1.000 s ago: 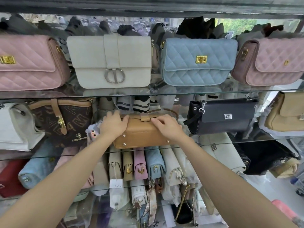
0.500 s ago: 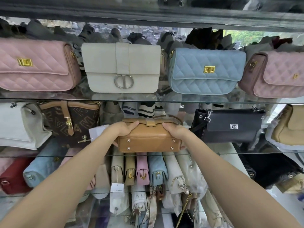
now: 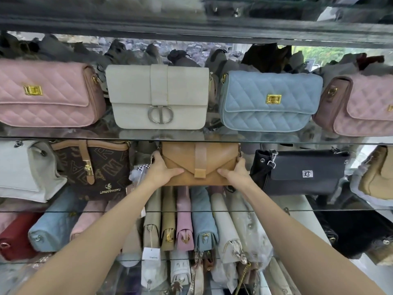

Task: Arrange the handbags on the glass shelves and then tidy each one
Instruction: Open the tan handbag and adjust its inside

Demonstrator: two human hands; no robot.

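The tan handbag (image 3: pixel 200 165) has just been turned; half a second ago its studded base faced the room and the flap lay on top, and now it stands upright with the envelope flap and centre strap facing out; so the placing looks nearly done, and what I would judge remains is squaring it up and letting go.

It sits on the middle glass shelf (image 3: pixel 319 209), between the brown monogram bag (image 3: pixel 93 169) at its 9 o'clock and the black flap bag (image 3: pixel 302 171) at its 3 o'clock; the top almost meets the underside of the upper glass shelf (image 3: pixel 63 138) at 12 o'clock, where the cream buckle bag (image 3: pixel 157 96) stands directly above; whether its base is fully down on the glass I cannot tell, the wrists cover that edge.

The left hand (image 3: pixel 162 170) clasps the bag's left end, thumb laid across the front towards the flap point, the other fingers curled round behind; the right hand (image 3: pixel 236 173) mirrors it on the right end, thumb forward, fingers wrapped out of sight.

The bag is smooth tan leather, rectangular, a pointed flap, a paler strap running down to a small square tab; no chain visible; it looks level and clean.
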